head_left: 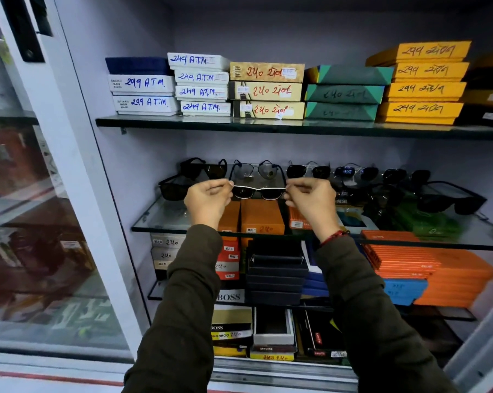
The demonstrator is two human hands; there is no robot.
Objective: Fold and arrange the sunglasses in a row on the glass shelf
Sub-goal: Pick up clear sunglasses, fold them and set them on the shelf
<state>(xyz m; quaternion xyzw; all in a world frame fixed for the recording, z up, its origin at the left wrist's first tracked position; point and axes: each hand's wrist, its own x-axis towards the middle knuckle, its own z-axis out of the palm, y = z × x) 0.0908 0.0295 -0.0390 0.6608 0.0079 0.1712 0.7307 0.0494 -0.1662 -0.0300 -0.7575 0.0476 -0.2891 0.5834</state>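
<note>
Right, I've got both hands up at the glass shelf, holding one pair of sunglasses between them, just above the shelf's mid-left part. Left hand is pinched shut on the frame's left end, thumb & forefinger tips together at the hinge; right hand does the same on the right end, other fingers curled in. The pair has a white or silvery top bar w/ dark lenses below, lenses facing me, frame held level. Can't tell if the temples are folded, they're hidden behind the front & my fingers. Behind it, along the back of the shelf, stands a row of sunglasses: dark plastic frames at left, a thin wire aviator pair w/ grey lenses in the middle, more dark ones to the right. One black pair sits apart at front left, another big black pair at far right. Through the glass I see orange boxes below. Upper shelf carries stacked boxes w/ handwritten numbers.
</note>
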